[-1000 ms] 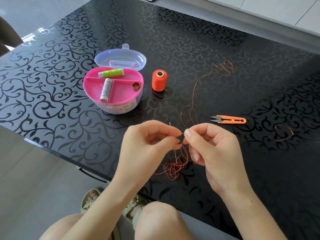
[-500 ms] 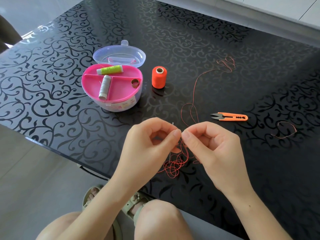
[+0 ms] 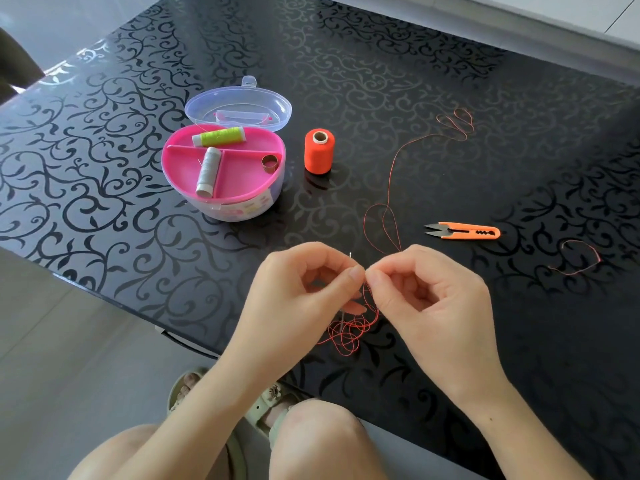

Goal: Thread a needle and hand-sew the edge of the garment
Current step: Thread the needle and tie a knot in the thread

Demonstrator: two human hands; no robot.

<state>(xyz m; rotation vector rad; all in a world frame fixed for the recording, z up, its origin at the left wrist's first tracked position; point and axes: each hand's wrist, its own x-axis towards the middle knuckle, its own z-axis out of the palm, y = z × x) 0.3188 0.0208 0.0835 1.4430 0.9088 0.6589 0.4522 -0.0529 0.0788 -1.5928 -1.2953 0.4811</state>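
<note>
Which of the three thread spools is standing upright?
The orange spool, alone on the table; the green spool and grey spool lie flat in the pink box.

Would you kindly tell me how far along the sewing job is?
Done: orange thread lies pulled out on the table, snips nearby. In hand: the left hand pinches the needle, the right hand pinches thread beside it; whether the eye is threaded is unclear. Left: all sewing; no garment shows.
</note>
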